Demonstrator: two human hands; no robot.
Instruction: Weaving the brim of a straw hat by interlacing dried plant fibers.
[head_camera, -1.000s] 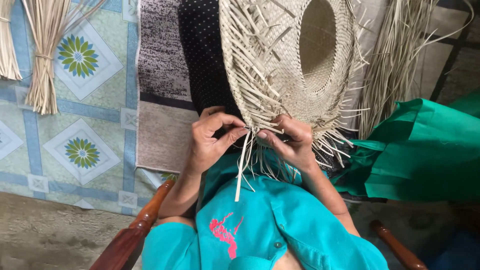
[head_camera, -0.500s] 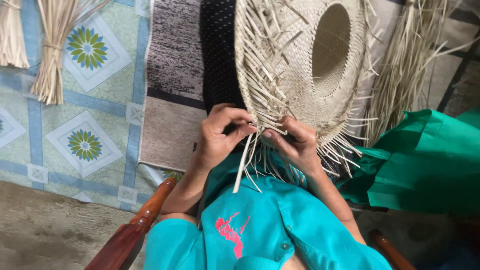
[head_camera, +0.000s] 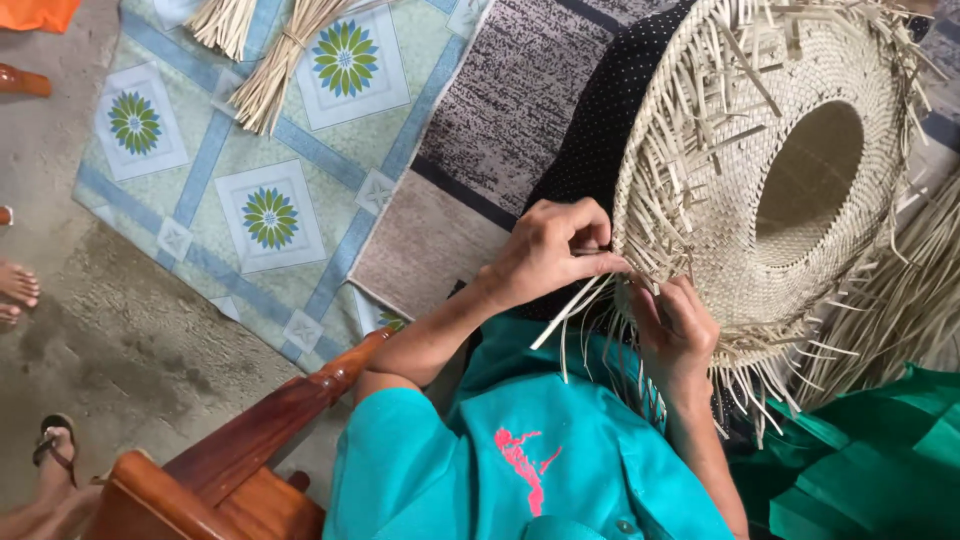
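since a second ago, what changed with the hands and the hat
The left hand shifted up along the straw hat's brim edge, fingers pinching a loose strand; the right hand slid just beneath it. The hat stays on the lap, both hands still working its fringe.

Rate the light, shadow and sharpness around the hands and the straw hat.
Head view: soft even daylight, no glare; the left hand and right hand are sharp at the woven straw hat brim; only the crown hole is shadowed; the straw bundles at the top edge look slightly softer.
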